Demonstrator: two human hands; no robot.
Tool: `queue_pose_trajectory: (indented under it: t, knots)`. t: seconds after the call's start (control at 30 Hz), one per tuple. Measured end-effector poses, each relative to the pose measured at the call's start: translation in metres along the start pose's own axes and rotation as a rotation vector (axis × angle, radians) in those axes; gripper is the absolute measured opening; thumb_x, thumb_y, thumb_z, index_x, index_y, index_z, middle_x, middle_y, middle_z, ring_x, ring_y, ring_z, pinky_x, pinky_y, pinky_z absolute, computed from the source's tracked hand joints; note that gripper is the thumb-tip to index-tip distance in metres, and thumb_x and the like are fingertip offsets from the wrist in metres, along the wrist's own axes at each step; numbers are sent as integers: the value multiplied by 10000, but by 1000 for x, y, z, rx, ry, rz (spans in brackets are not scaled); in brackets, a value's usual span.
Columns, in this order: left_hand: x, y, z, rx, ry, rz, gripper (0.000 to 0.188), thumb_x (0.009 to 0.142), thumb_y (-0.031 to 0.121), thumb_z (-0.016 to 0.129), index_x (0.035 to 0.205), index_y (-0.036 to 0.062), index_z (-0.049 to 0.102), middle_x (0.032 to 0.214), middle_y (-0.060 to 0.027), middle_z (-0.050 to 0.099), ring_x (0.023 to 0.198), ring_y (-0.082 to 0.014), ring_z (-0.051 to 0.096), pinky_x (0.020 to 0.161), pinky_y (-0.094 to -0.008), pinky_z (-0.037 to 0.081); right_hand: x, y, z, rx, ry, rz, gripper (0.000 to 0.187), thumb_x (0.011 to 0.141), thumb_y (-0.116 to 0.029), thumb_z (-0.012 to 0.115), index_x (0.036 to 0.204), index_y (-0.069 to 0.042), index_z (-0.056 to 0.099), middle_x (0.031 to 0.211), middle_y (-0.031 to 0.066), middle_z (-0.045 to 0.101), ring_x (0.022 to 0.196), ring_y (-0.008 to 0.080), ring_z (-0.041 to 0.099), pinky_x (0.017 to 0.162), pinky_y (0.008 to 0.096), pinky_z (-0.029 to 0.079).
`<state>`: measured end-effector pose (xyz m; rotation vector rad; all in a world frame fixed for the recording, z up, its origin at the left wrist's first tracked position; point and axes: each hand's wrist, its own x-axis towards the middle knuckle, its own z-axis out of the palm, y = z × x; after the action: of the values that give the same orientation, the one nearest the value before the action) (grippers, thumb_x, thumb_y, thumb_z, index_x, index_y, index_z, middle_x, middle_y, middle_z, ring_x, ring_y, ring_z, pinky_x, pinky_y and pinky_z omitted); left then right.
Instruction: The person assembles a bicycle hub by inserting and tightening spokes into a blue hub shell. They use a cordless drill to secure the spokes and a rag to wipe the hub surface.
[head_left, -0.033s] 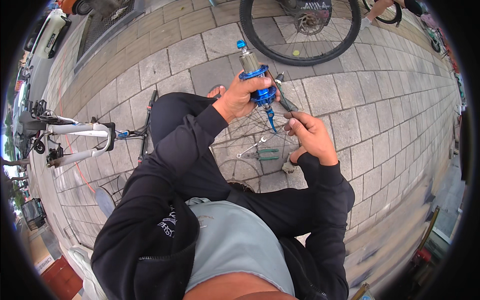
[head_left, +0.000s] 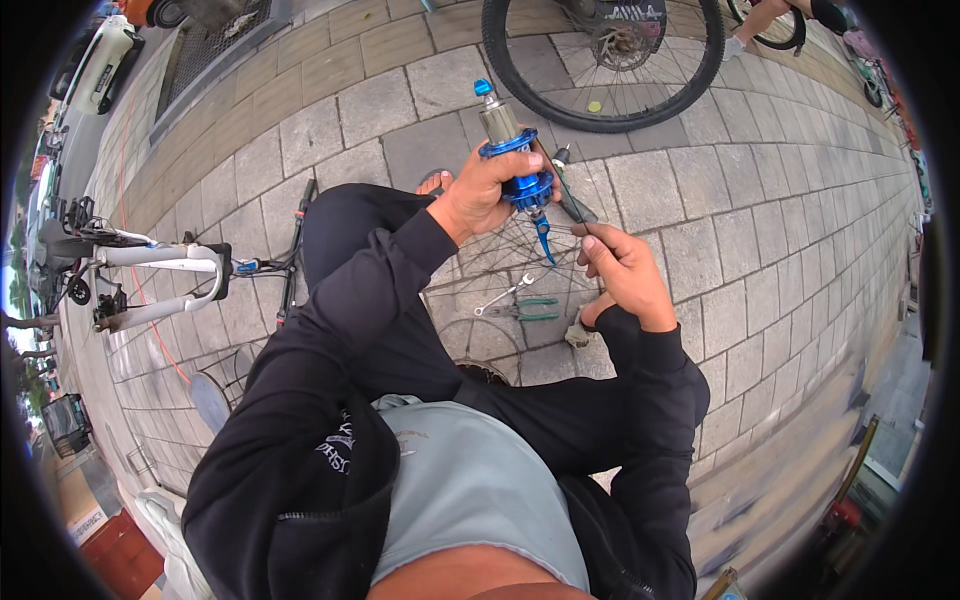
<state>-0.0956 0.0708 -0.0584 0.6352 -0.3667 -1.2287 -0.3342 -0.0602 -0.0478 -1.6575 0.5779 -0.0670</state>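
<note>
A blue bicycle hub [head_left: 527, 188] with a silver-grey freehub body is held upright but tilted in my left hand [head_left: 483, 190], fingers wrapped round its middle. A blue quick-release lever [head_left: 543, 238] points down from its lower end, and a blue nut [head_left: 484, 88] tops the axle. My right hand [head_left: 628, 268] is closed in a pinch on the lower end of a thin dark strip [head_left: 572, 195], which slants up toward the hub. Whether the strip touches the hub I cannot tell. Behind it a dark-handled tool [head_left: 577, 208] is partly hidden.
On the paving below my hands lie a combination wrench [head_left: 503, 296], green-handled pliers [head_left: 537, 309] and a spoked wheel [head_left: 478, 262]. A bicycle wheel [head_left: 607, 125] stands ahead. To the left is a bicycle frame with a white fork [head_left: 170, 258]. Another person's leg [head_left: 755, 25] shows at the far right.
</note>
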Motion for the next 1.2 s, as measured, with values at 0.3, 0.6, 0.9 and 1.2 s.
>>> queue_pose_trajectory:
  t: [0.3,0.6,0.9,1.2]
  knots:
    - [1,-10,0,102,219,-60,272,928,82,744,1168,29,627,1047,-64,663,929,-200,688,837,-398,586,4,7,50,84,295,-139,333,1104,-134,574,1386,44,586,896,-12,626,760,37,506,667,209,410]
    - [2,-14,-4,176,219,-165,247,922,125,798,1125,47,682,988,-17,697,914,-132,681,799,-313,541,16,16,67,-129,487,-229,162,1056,-85,578,1186,12,588,928,104,698,819,140,663,734,315,536]
    - [-6,-44,-10,602,99,-258,158,916,85,794,1041,9,734,975,-12,722,922,-105,652,868,-281,516,17,-1,21,-235,317,-39,254,1046,-164,628,1199,24,702,918,106,723,878,158,708,767,334,554]
    - [-20,-51,9,643,-136,-427,227,867,103,811,1067,17,746,1030,-41,748,973,-140,686,915,-312,541,46,-23,-2,180,291,-6,340,1013,-267,723,1186,22,767,976,43,751,868,114,652,767,279,525]
